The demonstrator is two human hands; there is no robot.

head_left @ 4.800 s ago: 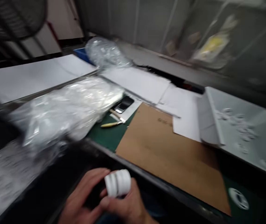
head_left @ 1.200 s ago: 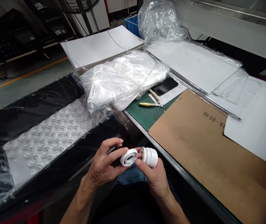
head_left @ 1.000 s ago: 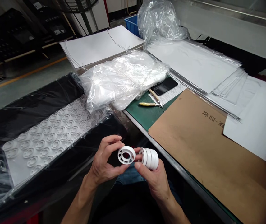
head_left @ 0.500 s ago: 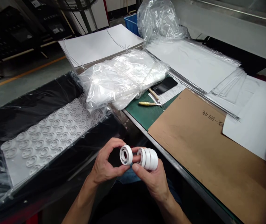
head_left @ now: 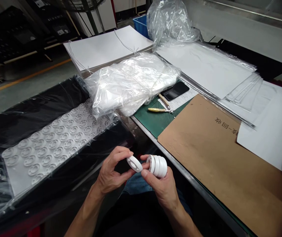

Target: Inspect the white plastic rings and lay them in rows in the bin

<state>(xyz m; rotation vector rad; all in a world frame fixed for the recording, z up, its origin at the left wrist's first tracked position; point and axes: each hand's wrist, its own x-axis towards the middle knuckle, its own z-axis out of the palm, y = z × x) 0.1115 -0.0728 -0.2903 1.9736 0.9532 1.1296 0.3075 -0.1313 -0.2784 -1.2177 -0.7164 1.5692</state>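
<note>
My left hand pinches one white plastic ring between thumb and fingers, its face tilted upward. Close beside it, my right hand is closed round a row of several white rings, with a finger through their holes. The right thumb tip lies by the lower edge of the single ring. To the left, many similar rings lie in rows on a white sheet within clear plastic over a black surface.
Brown cardboard covers the table at right. Pliers with yellow handles and a black phone lie on the green mat. Behind are a filled clear plastic bag, white sheets and a blue crate.
The single ring in my left hand has turned from facing me to a flatter, tilted position, and my left fingers have shifted on it. The right hand's row of rings stays nearly in place.
</note>
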